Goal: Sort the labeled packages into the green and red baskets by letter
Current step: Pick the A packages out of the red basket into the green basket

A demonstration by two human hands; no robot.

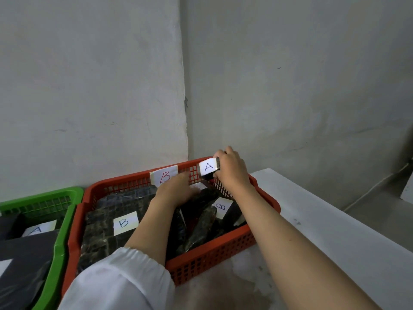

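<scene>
Right now the right hand [230, 170] is up at the far rim of the red basket [214, 258], fingers clamped around a small dark package [210, 168] whose white label faces us with a blue "A" written on it. That package sits above the basket's back wall, just beside a taped paper tag [164, 175] on the rim marked with a red "B". The left hand [176, 189] reaches down into the same basket, palm down over the dark packages; whether it grips anything I cannot tell, since its fingers are blurred and partly hidden. A white sleeve [118, 280] covers that arm near the elbow. Inside the red basket, a flat patterned package [107, 222] lies on the left with a white label reading "B", and on the right another dark package [223, 208] shows a "B" label turned sideways, between the two forearms. Over on the left, touching the red one, the green basket [60, 242] holds dark packages, one carrying a label [38, 230] with an "A". Both baskets rest on the pale table [312, 220] against a grey wall [89, 86].
</scene>
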